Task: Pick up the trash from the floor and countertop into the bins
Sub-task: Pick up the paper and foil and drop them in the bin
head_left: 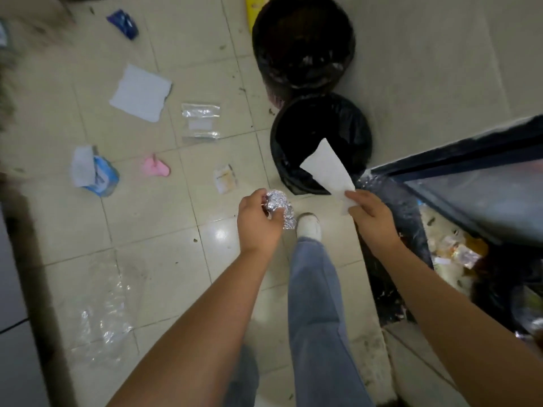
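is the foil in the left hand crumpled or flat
Crumpled: the silver aluminium foil is a wrinkled, balled-up wad gripped in the left hand.

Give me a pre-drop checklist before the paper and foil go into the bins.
1. Right hand grips the white paper: ok.
2. Left hand holds the foil ball: ok.
3. Paper overlaps the near bin opening in this view; whether it is truly above it: cannot tell.
4. Foil over a bin: not ok, it hangs over the floor tiles.
5. Near bin has room: cannot tell, interior dark.
6. Floor clear of trash: not ok, zip bag and pink scrap remain.
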